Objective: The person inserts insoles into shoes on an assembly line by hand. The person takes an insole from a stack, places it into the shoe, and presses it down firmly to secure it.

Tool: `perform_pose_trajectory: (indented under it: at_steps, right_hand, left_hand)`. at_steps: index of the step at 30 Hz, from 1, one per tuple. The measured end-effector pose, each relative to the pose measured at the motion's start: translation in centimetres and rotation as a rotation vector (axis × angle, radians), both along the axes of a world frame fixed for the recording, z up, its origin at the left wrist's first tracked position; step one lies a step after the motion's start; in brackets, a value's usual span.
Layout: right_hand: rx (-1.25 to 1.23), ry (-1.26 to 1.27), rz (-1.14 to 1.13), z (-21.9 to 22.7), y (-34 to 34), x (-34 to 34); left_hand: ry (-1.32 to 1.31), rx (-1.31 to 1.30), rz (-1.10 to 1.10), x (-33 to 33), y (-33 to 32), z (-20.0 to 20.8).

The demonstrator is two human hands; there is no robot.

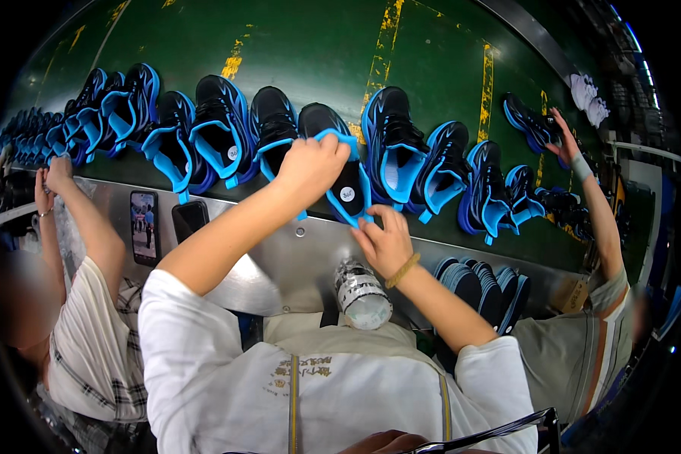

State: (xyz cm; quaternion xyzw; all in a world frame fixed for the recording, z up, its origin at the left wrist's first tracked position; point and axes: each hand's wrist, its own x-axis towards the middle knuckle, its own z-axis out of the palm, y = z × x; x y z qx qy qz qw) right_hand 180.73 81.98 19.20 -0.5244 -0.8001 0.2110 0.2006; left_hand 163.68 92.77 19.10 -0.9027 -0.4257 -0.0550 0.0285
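Note:
A black sneaker with bright blue lining [321, 119] stands on the green belt in front of me, toe pointing away. My left hand [315, 168] is closed on its blue tongue, holding it at the shoe's opening. My right hand [386, 238] pinches the blue heel collar between thumb and fingers. Inside the shoe lies a dark insole with a round white sticker [346, 194]. Close on the left is another black and blue sneaker [271, 113], partly hidden by my left hand. To the right stands a further sneaker [390, 125], its opening facing me.
More sneakers [219, 125] line the green belt [303, 45] both ways. A metal ledge [310, 261] carries two phones [144, 227] and a plastic bottle [362, 295]. Stacked insoles [461, 284] lie at right. Co-workers sit on both sides; the right one's hand [562, 140] touches a sneaker [528, 125].

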Motion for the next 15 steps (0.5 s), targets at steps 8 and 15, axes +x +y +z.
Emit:
perform_pose_trajectory:
  at_steps: [8,15]
  right_hand:
    - [0.062,0.126,-0.048,-1.0,0.0,-0.7]
    - [0.147,0.102,-0.067,-0.6,4.0,-0.3]
  left_hand:
    - [0.158,0.153,0.003,-0.6,-0.1,0.1]
    - [0.369,0.157,-0.087,-1.0,3.2,-0.9]
